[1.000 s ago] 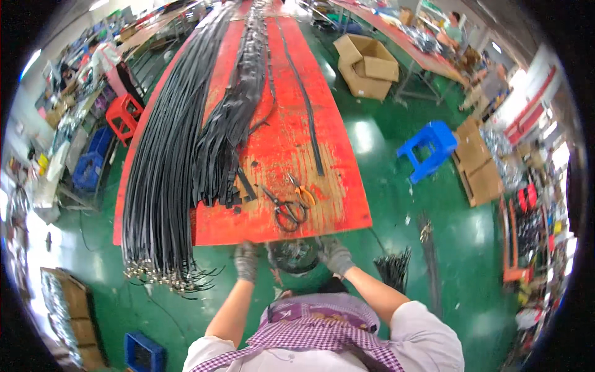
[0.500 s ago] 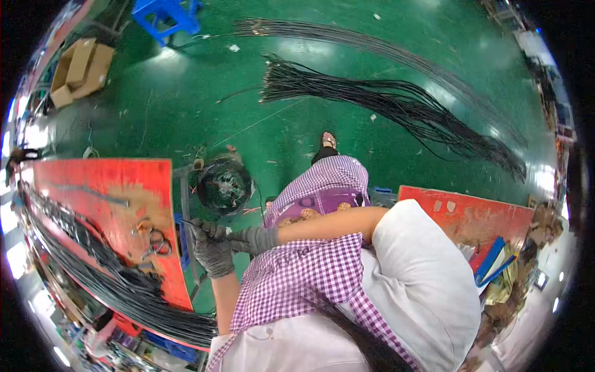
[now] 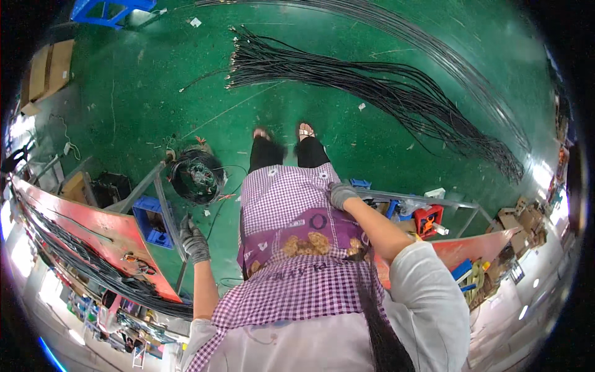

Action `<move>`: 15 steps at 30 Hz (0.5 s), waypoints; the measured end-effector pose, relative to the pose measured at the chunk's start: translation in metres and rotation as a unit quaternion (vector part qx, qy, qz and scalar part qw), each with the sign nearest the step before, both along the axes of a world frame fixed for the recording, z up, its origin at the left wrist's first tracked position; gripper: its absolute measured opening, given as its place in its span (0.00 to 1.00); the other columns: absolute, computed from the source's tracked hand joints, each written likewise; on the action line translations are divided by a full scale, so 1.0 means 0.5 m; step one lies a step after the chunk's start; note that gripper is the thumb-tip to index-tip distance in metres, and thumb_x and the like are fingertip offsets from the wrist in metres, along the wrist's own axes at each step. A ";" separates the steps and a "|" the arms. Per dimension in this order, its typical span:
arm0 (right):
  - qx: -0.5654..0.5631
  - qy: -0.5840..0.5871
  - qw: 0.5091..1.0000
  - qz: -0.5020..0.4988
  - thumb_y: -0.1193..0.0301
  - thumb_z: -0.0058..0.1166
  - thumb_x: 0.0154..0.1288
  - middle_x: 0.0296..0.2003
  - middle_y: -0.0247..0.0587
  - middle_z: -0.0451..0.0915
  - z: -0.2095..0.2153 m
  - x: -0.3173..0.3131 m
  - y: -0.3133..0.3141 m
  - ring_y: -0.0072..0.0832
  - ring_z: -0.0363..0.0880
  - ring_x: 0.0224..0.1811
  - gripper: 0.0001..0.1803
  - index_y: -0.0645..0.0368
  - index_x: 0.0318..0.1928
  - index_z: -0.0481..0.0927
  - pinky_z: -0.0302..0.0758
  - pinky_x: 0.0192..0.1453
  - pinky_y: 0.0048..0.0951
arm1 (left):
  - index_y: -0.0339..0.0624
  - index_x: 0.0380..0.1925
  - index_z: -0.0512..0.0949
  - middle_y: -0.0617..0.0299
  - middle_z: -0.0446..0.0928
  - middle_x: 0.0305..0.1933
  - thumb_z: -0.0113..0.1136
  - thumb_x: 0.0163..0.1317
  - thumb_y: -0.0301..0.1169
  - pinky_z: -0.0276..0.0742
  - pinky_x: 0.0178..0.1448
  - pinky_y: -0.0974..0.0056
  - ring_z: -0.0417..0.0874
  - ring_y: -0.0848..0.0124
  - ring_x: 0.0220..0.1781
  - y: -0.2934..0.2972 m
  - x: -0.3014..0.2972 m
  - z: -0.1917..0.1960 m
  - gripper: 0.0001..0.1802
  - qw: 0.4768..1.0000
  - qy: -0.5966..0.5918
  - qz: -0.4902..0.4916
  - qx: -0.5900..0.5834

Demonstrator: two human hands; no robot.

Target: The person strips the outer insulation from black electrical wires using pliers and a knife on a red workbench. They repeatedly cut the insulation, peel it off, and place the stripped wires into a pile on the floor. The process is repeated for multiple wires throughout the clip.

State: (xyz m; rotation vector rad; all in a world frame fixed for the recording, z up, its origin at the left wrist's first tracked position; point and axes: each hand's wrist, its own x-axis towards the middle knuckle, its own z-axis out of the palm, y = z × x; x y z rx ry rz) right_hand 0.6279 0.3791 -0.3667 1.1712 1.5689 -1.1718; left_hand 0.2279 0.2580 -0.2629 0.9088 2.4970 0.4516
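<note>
apron (image 3: 310, 297) on my screen is purple-and-white checked, crossed by a purple band (image 3: 280, 226) with brown fuzzy patches (image 3: 319, 243). printed letters show on the band and above and below it. it hangs down the front of the person (image 3: 427, 291), its long axis running nearly straight up the picture, hem toward the feet (image 3: 307, 131). i see the grey-gloved right hand (image 3: 341, 194) at its right edge, fingers bent; i cannot tell whether they grip the cloth. the grey-gloved left hand (image 3: 196, 243) is near a metal table leg (image 3: 166, 211), fingers fairly straight; i cannot tell if they hold anything.
</note>
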 end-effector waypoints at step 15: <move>0.224 -0.058 0.959 -0.164 0.55 0.36 0.56 0.47 0.51 0.66 -0.651 -0.151 0.700 0.41 0.65 0.50 0.26 0.60 0.49 0.65 0.62 0.52 0.33 | 0.43 0.31 0.72 0.51 0.73 0.28 0.41 0.57 0.35 0.68 0.33 0.60 0.73 0.55 0.30 0.596 0.011 -0.591 0.11 0.991 0.024 -0.126 -0.028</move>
